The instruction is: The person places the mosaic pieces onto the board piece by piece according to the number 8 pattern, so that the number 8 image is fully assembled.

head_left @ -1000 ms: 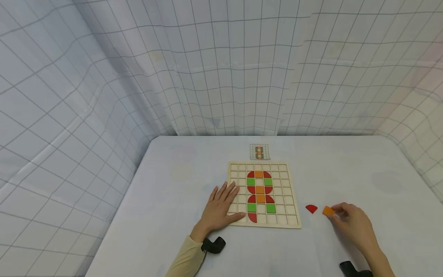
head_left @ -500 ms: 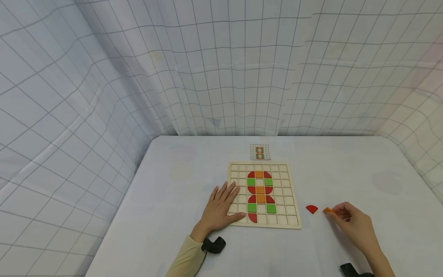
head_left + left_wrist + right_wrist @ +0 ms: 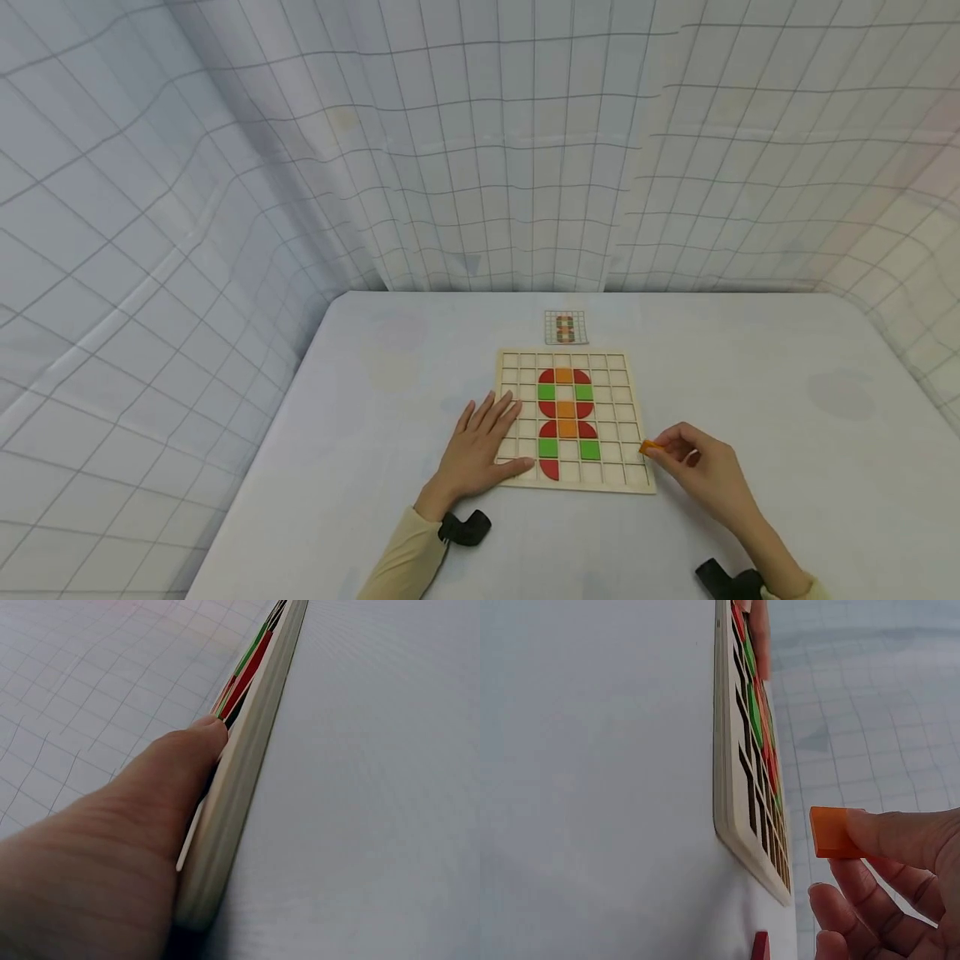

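My right hand [image 3: 708, 471] pinches an orange square tile [image 3: 832, 832] between thumb and fingers, at the right edge of the wooden grid board [image 3: 621, 429] in the head view. My left hand [image 3: 476, 442] rests with spread fingers on the board's left side, thumb near its front. Set in the board's middle columns are red quarter-circle tiles [image 3: 550, 470], green square tiles [image 3: 590, 450] and orange square tiles [image 3: 567, 428]. A loose red tile [image 3: 760, 946] lies on the table at the bottom of the right wrist view; my right hand hides it in the head view.
A small card [image 3: 566, 327] printed with a grid and coloured pattern lies behind the board. The table [image 3: 397, 375] has a white cover. Behind it hangs a white checked curtain [image 3: 495, 167]. Black wrist devices sit on both arms.
My right hand has turned the orange tile edge-on and carried it left, from beyond the loose red tile to the board's right edge. My left hand has stayed on the board.
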`<state>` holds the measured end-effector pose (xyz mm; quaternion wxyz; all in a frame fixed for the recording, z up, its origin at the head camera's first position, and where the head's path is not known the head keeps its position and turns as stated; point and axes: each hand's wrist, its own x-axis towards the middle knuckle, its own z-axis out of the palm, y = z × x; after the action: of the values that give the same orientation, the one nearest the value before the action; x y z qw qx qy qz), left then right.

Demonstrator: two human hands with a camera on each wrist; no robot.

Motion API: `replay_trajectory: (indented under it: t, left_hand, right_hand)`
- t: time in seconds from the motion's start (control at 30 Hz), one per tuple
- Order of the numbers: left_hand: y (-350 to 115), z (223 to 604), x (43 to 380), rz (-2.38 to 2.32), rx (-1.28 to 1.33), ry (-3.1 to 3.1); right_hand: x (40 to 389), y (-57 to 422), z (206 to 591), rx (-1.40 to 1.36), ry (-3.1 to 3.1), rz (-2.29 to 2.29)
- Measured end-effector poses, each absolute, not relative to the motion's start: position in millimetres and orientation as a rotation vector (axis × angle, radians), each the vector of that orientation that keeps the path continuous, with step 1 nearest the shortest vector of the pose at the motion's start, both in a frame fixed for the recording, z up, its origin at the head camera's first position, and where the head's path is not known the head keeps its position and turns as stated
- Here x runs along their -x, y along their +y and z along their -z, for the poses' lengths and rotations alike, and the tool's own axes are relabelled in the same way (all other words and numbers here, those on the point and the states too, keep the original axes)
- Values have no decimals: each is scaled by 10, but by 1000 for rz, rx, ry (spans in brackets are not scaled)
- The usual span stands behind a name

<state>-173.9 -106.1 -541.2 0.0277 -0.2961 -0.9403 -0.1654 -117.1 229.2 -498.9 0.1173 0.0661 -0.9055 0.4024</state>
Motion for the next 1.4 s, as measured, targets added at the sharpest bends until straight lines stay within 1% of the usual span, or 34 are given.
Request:
replay_trajectory:
  t: [0.17, 0.33, 0.67, 1.1, 1.4]
  left_hand:
    - [-1060, 5413, 1742, 527, 920, -2905]
    - [-1064, 5401, 1738, 529, 927, -2899]
    - [-1057, 5388, 1742, 511, 924, -2901]
    - [-1054, 5391, 1742, 524, 921, -2892]
    - [-1054, 5378, 1736, 528, 923, -2893]
  right_hand:
    - [1231, 2046, 4996, -337, -2682, -1261]
    - [1275, 1848, 5028, -415, -2762, -1335]
    - [1311, 1635, 5058, -554, -2792, -1384]
    - [1364, 1507, 5040, -609, -2846, -1375]
    - [1368, 1462, 5049, -572, -2878, -1181]
